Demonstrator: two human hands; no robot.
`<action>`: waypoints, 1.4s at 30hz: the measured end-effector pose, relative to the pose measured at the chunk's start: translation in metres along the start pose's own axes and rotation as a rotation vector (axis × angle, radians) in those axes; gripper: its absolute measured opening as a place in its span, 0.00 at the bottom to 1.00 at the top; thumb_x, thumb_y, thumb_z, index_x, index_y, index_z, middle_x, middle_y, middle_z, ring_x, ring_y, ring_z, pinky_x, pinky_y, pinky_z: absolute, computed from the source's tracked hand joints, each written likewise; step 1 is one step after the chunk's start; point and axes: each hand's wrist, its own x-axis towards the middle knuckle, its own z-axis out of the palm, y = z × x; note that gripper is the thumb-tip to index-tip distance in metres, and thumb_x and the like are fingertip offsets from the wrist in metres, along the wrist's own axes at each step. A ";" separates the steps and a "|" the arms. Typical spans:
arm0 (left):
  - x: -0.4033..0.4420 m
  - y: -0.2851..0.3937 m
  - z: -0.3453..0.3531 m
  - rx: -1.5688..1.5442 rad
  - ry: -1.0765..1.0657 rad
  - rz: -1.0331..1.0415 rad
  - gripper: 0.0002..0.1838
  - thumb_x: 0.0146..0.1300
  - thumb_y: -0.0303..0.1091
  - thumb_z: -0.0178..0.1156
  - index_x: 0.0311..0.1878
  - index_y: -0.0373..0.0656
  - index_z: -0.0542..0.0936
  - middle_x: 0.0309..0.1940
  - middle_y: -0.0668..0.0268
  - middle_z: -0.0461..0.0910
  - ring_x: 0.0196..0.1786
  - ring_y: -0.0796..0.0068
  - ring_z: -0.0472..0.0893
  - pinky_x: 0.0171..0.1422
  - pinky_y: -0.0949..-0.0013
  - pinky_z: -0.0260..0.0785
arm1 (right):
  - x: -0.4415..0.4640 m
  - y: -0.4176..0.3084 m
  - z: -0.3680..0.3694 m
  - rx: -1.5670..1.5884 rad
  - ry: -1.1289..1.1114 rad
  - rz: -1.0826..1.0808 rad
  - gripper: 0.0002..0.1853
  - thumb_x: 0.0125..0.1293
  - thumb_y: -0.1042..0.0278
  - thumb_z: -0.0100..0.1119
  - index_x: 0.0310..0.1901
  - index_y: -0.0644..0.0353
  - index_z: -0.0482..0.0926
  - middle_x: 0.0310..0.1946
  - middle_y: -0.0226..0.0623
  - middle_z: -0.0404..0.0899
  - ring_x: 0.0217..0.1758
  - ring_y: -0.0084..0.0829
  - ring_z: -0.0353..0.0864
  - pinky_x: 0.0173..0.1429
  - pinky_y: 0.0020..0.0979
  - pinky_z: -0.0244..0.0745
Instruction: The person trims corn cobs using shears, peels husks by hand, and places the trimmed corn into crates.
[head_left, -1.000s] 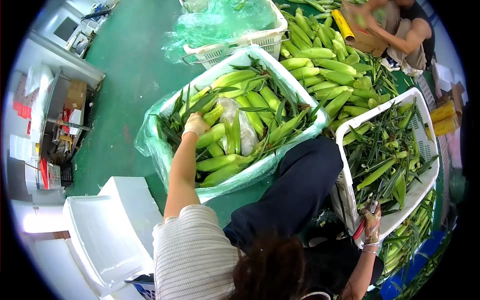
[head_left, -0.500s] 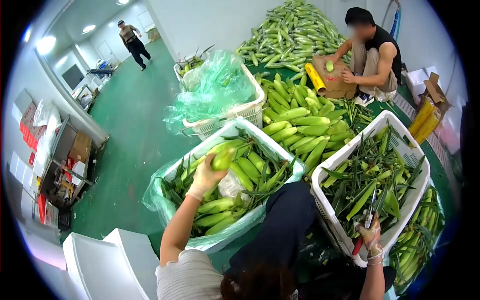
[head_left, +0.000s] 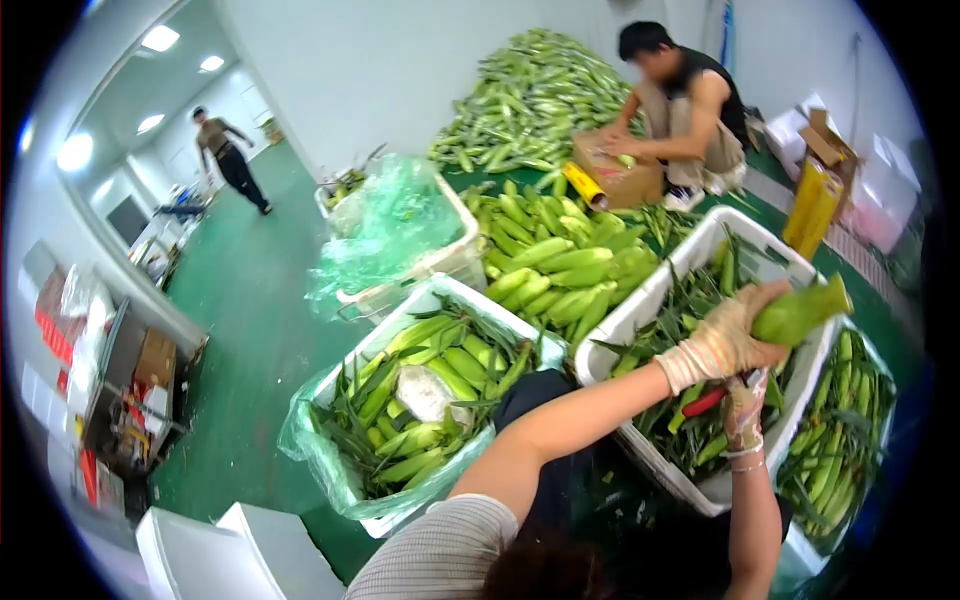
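Note:
My left hand (head_left: 728, 338), in a pale work glove, is closed around a green ear of corn (head_left: 800, 310) above the right-hand white crate (head_left: 600, 362). Just below it, my gloved right hand (head_left: 744, 415) grips cutting shears with a red handle (head_left: 706, 402); their blades are mostly hidden behind the left hand and the corn. Cut corn leaves (head_left: 640, 345) fill much of that crate. To the left, a white crate lined with green plastic (head_left: 345, 490) holds unpeeled corn ears (head_left: 420, 440) and a whitish plastic bundle (head_left: 424, 392).
Trimmed corn (head_left: 560, 265) lies heaped ahead, with a wrapped-corn pile (head_left: 530, 100) behind. A co-worker (head_left: 690, 95) crouches at a cardboard box (head_left: 625, 180). More corn (head_left: 835, 440) fills a container at right. Another person (head_left: 230, 160) stands far left. A green-plastic-covered crate (head_left: 460, 250) stands ahead.
My left hand has carried the ear of corn from the left crate across to the right one, beside the shears. My view has shifted; the distant person has changed position.

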 end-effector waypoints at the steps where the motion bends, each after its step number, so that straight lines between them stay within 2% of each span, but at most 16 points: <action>1: -0.004 -0.012 0.006 0.215 0.094 0.075 0.42 0.44 0.41 0.73 0.63 0.40 0.68 0.58 0.51 0.70 0.61 0.58 0.71 0.65 0.63 0.64 | -0.001 0.004 -0.007 -0.036 -0.001 0.039 0.23 0.57 0.74 0.63 0.55 0.60 0.69 0.46 0.32 0.76 0.50 0.28 0.76 0.54 0.30 0.72; 2: -0.009 -0.027 0.009 0.409 0.177 0.162 0.40 0.46 0.41 0.73 0.62 0.39 0.68 0.57 0.52 0.72 0.59 0.61 0.73 0.62 0.64 0.66 | -0.002 0.002 -0.017 -0.083 0.018 0.078 0.21 0.57 0.74 0.62 0.52 0.59 0.70 0.44 0.32 0.77 0.47 0.28 0.76 0.52 0.30 0.72; 4: -0.017 -0.059 0.014 -0.124 -0.057 -0.249 0.33 0.53 0.40 0.70 0.59 0.37 0.70 0.48 0.57 0.78 0.52 0.66 0.77 0.57 0.67 0.70 | -0.002 -0.016 -0.006 -0.094 0.035 0.151 0.17 0.54 0.79 0.61 0.47 0.60 0.73 0.39 0.33 0.78 0.43 0.26 0.77 0.49 0.29 0.75; 6: -0.020 -0.024 0.001 -0.072 -0.093 -0.492 0.28 0.58 0.41 0.66 0.57 0.37 0.71 0.39 0.62 0.82 0.44 0.71 0.80 0.53 0.69 0.73 | 0.002 -0.025 -0.008 -0.139 -0.108 0.310 0.17 0.53 0.75 0.64 0.46 0.61 0.73 0.35 0.32 0.78 0.39 0.24 0.77 0.44 0.27 0.74; 10: -0.028 -0.106 -0.014 -0.196 0.151 -0.377 0.32 0.56 0.40 0.68 0.58 0.31 0.68 0.46 0.57 0.79 0.46 0.71 0.79 0.52 0.71 0.72 | 0.000 -0.022 -0.015 -0.021 -0.015 0.252 0.12 0.53 0.71 0.65 0.39 0.63 0.75 0.30 0.34 0.77 0.34 0.25 0.75 0.41 0.29 0.73; 12: -0.023 -0.076 -0.033 -0.124 0.054 -0.321 0.35 0.55 0.39 0.70 0.59 0.29 0.66 0.47 0.58 0.77 0.46 0.73 0.77 0.53 0.72 0.71 | 0.007 -0.064 -0.021 -0.768 -0.155 0.317 0.24 0.51 0.58 0.66 0.44 0.66 0.71 0.34 0.48 0.77 0.39 0.45 0.77 0.48 0.38 0.73; 18: -0.034 -0.092 -0.059 0.169 -0.004 -0.248 0.35 0.52 0.38 0.68 0.62 0.44 0.64 0.50 0.62 0.74 0.47 0.64 0.75 0.48 0.60 0.74 | 0.000 -0.054 -0.044 -0.949 -0.266 0.241 0.46 0.45 0.51 0.71 0.57 0.77 0.61 0.48 0.61 0.73 0.54 0.54 0.73 0.60 0.38 0.68; 20: -0.036 -0.101 -0.061 -0.960 0.180 -0.683 0.42 0.45 0.40 0.73 0.63 0.42 0.64 0.47 0.60 0.78 0.46 0.66 0.78 0.49 0.68 0.73 | 0.007 -0.066 -0.038 -0.858 -0.297 0.367 0.53 0.46 0.47 0.72 0.61 0.81 0.56 0.54 0.63 0.71 0.59 0.50 0.71 0.64 0.35 0.65; 21: -0.043 -0.101 -0.059 -0.959 0.180 -0.700 0.42 0.45 0.40 0.73 0.63 0.42 0.64 0.47 0.60 0.78 0.46 0.66 0.78 0.49 0.68 0.73 | 0.009 -0.058 -0.039 -0.861 -0.231 0.333 0.46 0.46 0.48 0.72 0.56 0.74 0.59 0.48 0.58 0.72 0.53 0.46 0.73 0.59 0.36 0.68; 23: -0.050 -0.087 -0.051 0.833 -0.060 -0.210 0.42 0.43 0.46 0.73 0.62 0.43 0.67 0.44 0.58 0.81 0.44 0.61 0.81 0.48 0.68 0.74 | 0.019 -0.053 -0.040 -0.865 -0.216 0.189 0.40 0.45 0.48 0.72 0.51 0.69 0.63 0.41 0.52 0.75 0.46 0.42 0.75 0.52 0.36 0.71; 32: -0.042 -0.108 -0.071 0.755 -0.153 -0.230 0.40 0.39 0.46 0.74 0.58 0.40 0.73 0.43 0.58 0.82 0.43 0.63 0.83 0.50 0.67 0.74 | 0.001 -0.017 -0.055 -1.018 -0.233 0.321 0.23 0.52 0.55 0.67 0.38 0.68 0.74 0.31 0.50 0.78 0.33 0.43 0.77 0.43 0.37 0.74; 33: -0.037 -0.112 -0.081 0.667 -0.140 -0.224 0.40 0.41 0.45 0.74 0.58 0.40 0.72 0.45 0.59 0.82 0.45 0.67 0.81 0.51 0.69 0.73 | -0.006 -0.035 -0.055 -0.877 -0.136 0.645 0.21 0.53 0.56 0.67 0.37 0.67 0.76 0.29 0.45 0.78 0.33 0.38 0.77 0.41 0.37 0.73; 36: -0.032 -0.114 -0.076 -0.023 -0.095 -0.428 0.40 0.45 0.39 0.73 0.61 0.38 0.67 0.52 0.62 0.77 0.51 0.74 0.76 0.56 0.73 0.70 | -0.001 -0.023 -0.073 -0.279 -0.121 0.648 0.16 0.58 0.59 0.65 0.41 0.61 0.75 0.28 0.32 0.78 0.27 0.25 0.76 0.32 0.27 0.71; 38: -0.034 -0.107 -0.052 0.378 -0.145 -0.157 0.40 0.47 0.34 0.72 0.62 0.36 0.63 0.54 0.61 0.73 0.53 0.72 0.73 0.59 0.72 0.68 | 0.008 -0.029 -0.050 0.060 0.014 0.522 0.18 0.61 0.56 0.64 0.44 0.60 0.74 0.26 0.28 0.77 0.27 0.23 0.76 0.33 0.26 0.73; 41: -0.040 -0.131 -0.016 -0.253 -0.076 -0.421 0.44 0.44 0.40 0.75 0.64 0.42 0.63 0.60 0.61 0.68 0.59 0.65 0.71 0.63 0.66 0.66 | 0.021 -0.059 -0.032 0.134 0.147 0.437 0.16 0.61 0.61 0.63 0.45 0.63 0.75 0.30 0.31 0.78 0.29 0.25 0.78 0.37 0.27 0.76; 42: -0.043 -0.133 -0.013 -0.115 -0.097 -0.359 0.46 0.44 0.41 0.76 0.65 0.42 0.62 0.61 0.62 0.68 0.60 0.64 0.70 0.64 0.65 0.65 | 0.025 -0.061 -0.034 0.104 0.149 0.408 0.15 0.60 0.63 0.63 0.44 0.64 0.76 0.31 0.32 0.79 0.30 0.25 0.78 0.38 0.27 0.76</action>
